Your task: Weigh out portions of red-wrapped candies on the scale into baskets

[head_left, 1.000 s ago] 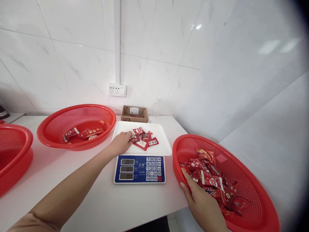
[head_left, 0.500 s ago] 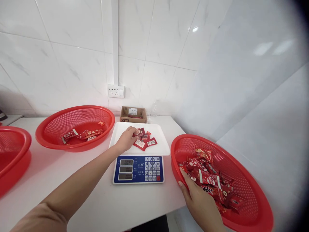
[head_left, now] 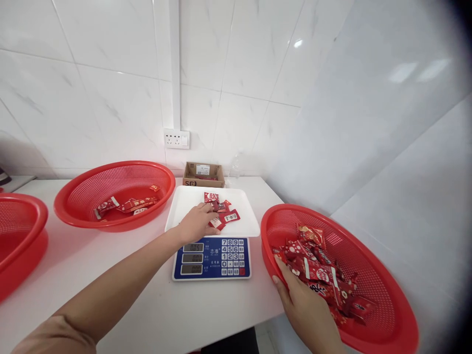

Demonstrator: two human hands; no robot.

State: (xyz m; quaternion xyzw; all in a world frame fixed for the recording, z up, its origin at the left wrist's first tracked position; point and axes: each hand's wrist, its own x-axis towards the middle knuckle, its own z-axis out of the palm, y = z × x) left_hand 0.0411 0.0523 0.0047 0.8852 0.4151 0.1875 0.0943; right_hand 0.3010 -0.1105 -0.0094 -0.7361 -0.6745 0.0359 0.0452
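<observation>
My left hand (head_left: 198,222) lies over a small pile of red snack packets (head_left: 231,216) on the white tray (head_left: 243,206) of a scale. Its fingers reach across the pile with the thumb apart, and part of the pile is hidden beneath them. Below the tray is the scale's blue panel (head_left: 217,269) with three displays and a keypad. At the right, my right hand (head_left: 308,307) grips the near-left rim of a tilted red plastic basket (head_left: 383,275). Many red packets (head_left: 319,273) lie inside that basket.
A second red basket (head_left: 79,189) with several packets stands to the left, and another red basket (head_left: 35,246) is cut off by the left edge. Behind the scale sit an open cardboard box (head_left: 204,183) and a clear plastic item (head_left: 235,166). Tiled walls bound the table.
My left hand has shifted from the far side of the pile toward its near-left side, uncovering a packet at the back of the tray. The right hand and its basket have stayed put.
</observation>
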